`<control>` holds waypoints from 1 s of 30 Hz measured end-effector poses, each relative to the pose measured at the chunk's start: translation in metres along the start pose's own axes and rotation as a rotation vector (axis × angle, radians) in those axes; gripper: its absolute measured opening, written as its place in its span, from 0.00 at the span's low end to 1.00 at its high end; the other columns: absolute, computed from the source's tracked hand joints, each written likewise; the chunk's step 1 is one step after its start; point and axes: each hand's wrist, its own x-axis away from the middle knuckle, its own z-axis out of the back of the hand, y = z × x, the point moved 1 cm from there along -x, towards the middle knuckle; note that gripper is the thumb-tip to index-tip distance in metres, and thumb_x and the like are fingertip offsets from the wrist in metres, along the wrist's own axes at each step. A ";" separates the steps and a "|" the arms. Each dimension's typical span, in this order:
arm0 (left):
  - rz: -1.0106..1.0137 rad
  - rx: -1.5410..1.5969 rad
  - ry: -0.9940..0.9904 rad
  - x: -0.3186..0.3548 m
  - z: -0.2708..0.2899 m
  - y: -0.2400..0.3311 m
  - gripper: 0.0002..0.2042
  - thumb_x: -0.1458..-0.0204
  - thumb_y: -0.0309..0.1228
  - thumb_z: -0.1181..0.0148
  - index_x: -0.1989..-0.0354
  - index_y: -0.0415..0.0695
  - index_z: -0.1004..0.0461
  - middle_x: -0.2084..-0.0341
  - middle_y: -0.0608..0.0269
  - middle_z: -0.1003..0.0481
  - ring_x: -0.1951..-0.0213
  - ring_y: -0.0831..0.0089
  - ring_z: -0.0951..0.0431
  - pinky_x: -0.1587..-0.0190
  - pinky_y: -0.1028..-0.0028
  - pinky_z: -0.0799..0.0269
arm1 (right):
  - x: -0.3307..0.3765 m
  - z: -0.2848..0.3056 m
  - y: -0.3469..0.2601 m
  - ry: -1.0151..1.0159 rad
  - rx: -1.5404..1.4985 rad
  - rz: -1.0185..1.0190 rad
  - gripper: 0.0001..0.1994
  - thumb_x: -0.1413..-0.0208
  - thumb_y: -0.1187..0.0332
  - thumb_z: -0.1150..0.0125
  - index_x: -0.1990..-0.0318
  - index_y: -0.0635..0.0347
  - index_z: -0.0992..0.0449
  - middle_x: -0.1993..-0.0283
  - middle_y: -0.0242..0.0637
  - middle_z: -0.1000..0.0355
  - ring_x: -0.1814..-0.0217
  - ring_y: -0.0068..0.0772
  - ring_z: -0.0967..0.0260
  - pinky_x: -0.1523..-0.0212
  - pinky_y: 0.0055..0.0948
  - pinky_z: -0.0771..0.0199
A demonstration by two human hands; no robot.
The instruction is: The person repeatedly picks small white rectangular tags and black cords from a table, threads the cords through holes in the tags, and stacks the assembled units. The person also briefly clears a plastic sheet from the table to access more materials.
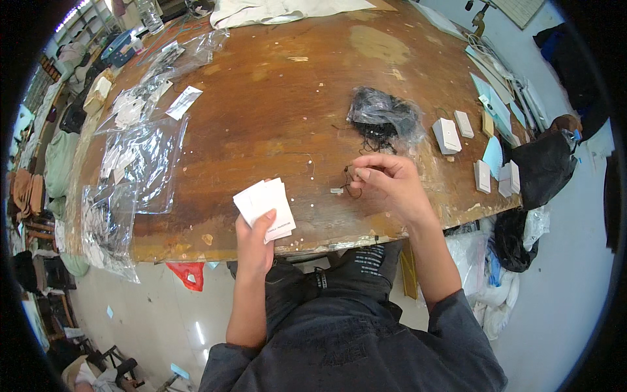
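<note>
My left hand [253, 243] grips a small fanned stack of white cards [266, 204] near the table's front edge, thumb on top. To its right, my right hand [395, 186] pinches a thin dark cord [347, 178] between thumb and fingertips. The cord hangs in a loop over the wood, and a small pale piece [337, 191] lies beside it. Beyond that hand sits a transparent plastic bag [408, 117] with a tangle of black cords [380, 130] spilling from it.
Stacks of white cards [447, 136] stand at the right of the worn wooden table [261, 117], near blue-green sheets [491, 104]. Plastic bags [160, 163] with loose cards cover the left side. White cloth [281, 10] lies at the far edge. A black bag [545, 166] is at the right.
</note>
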 end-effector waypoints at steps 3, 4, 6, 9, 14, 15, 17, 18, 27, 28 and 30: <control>0.062 0.043 -0.094 -0.006 -0.002 0.002 0.26 0.45 0.23 0.45 0.37 0.35 0.41 0.48 0.53 0.30 0.48 0.68 0.27 0.48 0.67 0.28 | 0.003 -0.004 0.000 0.195 -0.105 0.354 0.06 0.45 0.80 0.42 0.60 0.71 0.24 0.64 0.38 0.25 0.63 0.27 0.24 0.60 0.24 0.22; 0.037 0.024 -0.090 -0.007 -0.004 0.001 0.26 0.45 0.23 0.45 0.37 0.35 0.41 0.48 0.53 0.30 0.48 0.68 0.28 0.47 0.67 0.28 | 0.001 -0.006 0.000 0.217 0.066 0.359 0.06 0.45 0.80 0.41 0.61 0.72 0.24 0.63 0.39 0.25 0.64 0.27 0.25 0.61 0.23 0.23; -0.010 0.000 -0.054 -0.006 -0.009 -0.003 0.26 0.45 0.22 0.44 0.37 0.36 0.42 0.47 0.53 0.31 0.47 0.68 0.28 0.47 0.66 0.28 | -0.006 -0.010 0.001 0.214 0.261 0.302 0.05 0.45 0.79 0.40 0.62 0.71 0.23 0.62 0.39 0.25 0.62 0.27 0.25 0.61 0.23 0.24; -0.092 -0.033 -0.064 -0.004 -0.014 -0.007 0.26 0.46 0.19 0.43 0.37 0.36 0.41 0.47 0.53 0.31 0.47 0.68 0.28 0.46 0.66 0.28 | -0.013 -0.016 -0.005 0.248 0.589 0.532 0.03 0.47 0.78 0.39 0.66 0.67 0.21 0.63 0.39 0.24 0.58 0.31 0.26 0.58 0.27 0.27; -0.112 -0.033 0.011 -0.008 -0.012 -0.011 0.26 0.48 0.17 0.41 0.39 0.35 0.39 0.48 0.55 0.30 0.46 0.68 0.29 0.45 0.67 0.30 | -0.013 -0.031 -0.012 0.334 0.610 0.852 0.04 0.47 0.75 0.37 0.66 0.66 0.21 0.66 0.42 0.23 0.62 0.36 0.26 0.60 0.26 0.28; -0.108 -0.062 0.049 -0.008 -0.011 -0.011 0.26 0.48 0.17 0.41 0.39 0.35 0.39 0.48 0.55 0.30 0.47 0.68 0.29 0.44 0.67 0.30 | -0.010 -0.034 -0.013 0.344 0.561 1.004 0.04 0.47 0.74 0.37 0.66 0.66 0.21 0.67 0.42 0.23 0.63 0.35 0.26 0.61 0.26 0.28; -0.163 -0.058 0.056 -0.009 -0.010 -0.012 0.26 0.48 0.18 0.40 0.40 0.34 0.38 0.49 0.56 0.30 0.47 0.69 0.28 0.44 0.68 0.31 | -0.021 -0.047 -0.005 0.232 0.464 0.517 0.04 0.47 0.74 0.37 0.67 0.66 0.22 0.70 0.42 0.24 0.67 0.33 0.26 0.64 0.25 0.28; -0.169 -0.063 0.084 -0.008 -0.010 -0.012 0.26 0.48 0.18 0.40 0.40 0.34 0.38 0.49 0.56 0.30 0.47 0.69 0.28 0.44 0.69 0.32 | -0.025 -0.053 0.000 0.183 0.408 0.293 0.04 0.47 0.74 0.37 0.68 0.66 0.22 0.71 0.42 0.24 0.69 0.33 0.26 0.66 0.25 0.28; -0.275 -0.168 0.192 -0.004 -0.004 -0.009 0.23 0.47 0.21 0.39 0.43 0.32 0.35 0.53 0.58 0.26 0.52 0.74 0.27 0.49 0.74 0.31 | -0.022 -0.109 0.029 -0.038 0.669 0.582 0.06 0.42 0.72 0.42 0.67 0.66 0.30 0.71 0.45 0.31 0.70 0.37 0.31 0.68 0.32 0.32; -0.286 -0.192 0.204 -0.002 -0.003 -0.008 0.23 0.47 0.21 0.39 0.43 0.31 0.35 0.53 0.58 0.26 0.52 0.75 0.26 0.49 0.74 0.31 | -0.021 -0.114 0.033 -0.075 0.605 0.592 0.04 0.42 0.73 0.45 0.65 0.65 0.32 0.71 0.46 0.33 0.70 0.45 0.34 0.68 0.36 0.34; -0.301 -0.232 0.216 0.000 -0.001 -0.008 0.20 0.47 0.21 0.39 0.45 0.31 0.33 0.54 0.58 0.26 0.53 0.76 0.26 0.50 0.75 0.30 | -0.020 -0.120 0.038 -0.027 0.610 0.537 0.04 0.41 0.74 0.46 0.65 0.65 0.32 0.71 0.46 0.33 0.70 0.45 0.34 0.68 0.36 0.34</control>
